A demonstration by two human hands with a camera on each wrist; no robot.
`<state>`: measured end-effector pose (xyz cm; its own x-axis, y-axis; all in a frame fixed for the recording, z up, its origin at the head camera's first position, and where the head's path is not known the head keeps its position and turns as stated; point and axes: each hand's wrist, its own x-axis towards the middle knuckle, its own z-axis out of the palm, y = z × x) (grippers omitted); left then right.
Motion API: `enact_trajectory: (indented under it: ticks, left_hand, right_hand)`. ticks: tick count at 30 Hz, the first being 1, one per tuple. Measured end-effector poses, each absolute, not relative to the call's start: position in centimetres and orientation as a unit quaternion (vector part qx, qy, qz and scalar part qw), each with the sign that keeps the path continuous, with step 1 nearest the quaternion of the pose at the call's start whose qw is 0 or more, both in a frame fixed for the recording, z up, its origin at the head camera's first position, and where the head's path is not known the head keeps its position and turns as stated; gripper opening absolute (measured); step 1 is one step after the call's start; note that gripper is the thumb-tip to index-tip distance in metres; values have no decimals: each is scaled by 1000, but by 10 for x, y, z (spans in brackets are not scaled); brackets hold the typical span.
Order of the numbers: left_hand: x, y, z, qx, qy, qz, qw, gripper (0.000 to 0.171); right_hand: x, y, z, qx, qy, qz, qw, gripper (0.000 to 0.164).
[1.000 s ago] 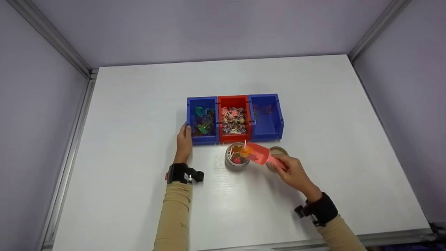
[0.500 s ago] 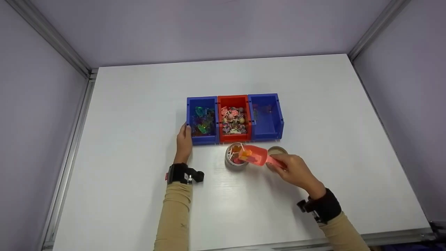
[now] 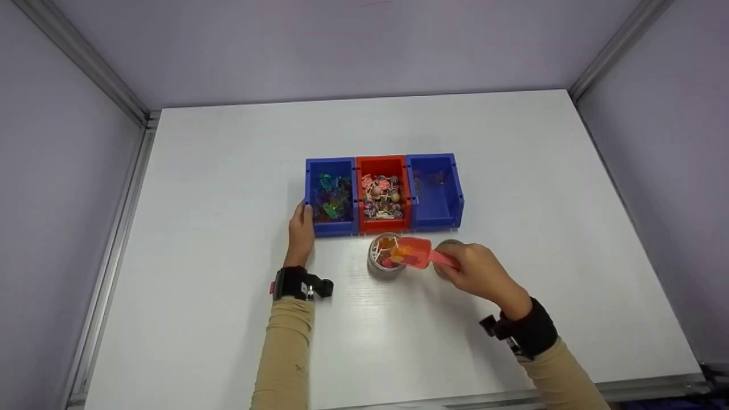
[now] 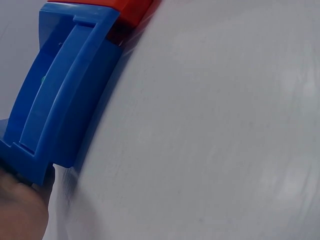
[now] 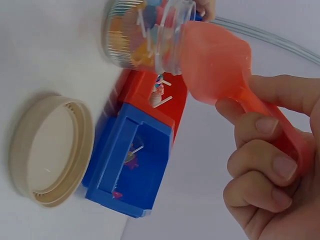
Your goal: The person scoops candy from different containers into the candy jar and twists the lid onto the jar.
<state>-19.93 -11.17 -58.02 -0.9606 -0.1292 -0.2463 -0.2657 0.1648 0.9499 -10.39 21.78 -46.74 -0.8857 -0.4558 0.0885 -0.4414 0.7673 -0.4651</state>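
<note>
Right grip holds scoop at jar rim, table edges distant

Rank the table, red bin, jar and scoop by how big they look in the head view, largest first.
Table
Red bin
Jar and scoop: too close to rank, since the scoop overlaps the jar and the right hand hides part of the scoop.

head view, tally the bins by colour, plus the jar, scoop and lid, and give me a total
Blue bins: 2
Red bin: 1
Clear jar: 1
Coral scoop: 1
Beige lid, partly hidden: 1
Total: 6
</note>
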Motion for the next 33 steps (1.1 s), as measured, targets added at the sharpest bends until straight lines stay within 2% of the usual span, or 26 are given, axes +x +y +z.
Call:
enact_trajectory:
  ticks: [13,22,33]
  left_hand:
    - [-200,-112,-580,-125,766,629,48,54]
    - [-201,-113,-580,-124,766,628,55,54]
    - [-202,-113,-581,-132,772,619,60,55]
  right_hand:
    - [-106,213,-451,-251,943,-218,9,8]
    - [-101,220,-440,-243,950,-195,1,17]
    - [-98,223,-436,-236,952,-194,15,21]
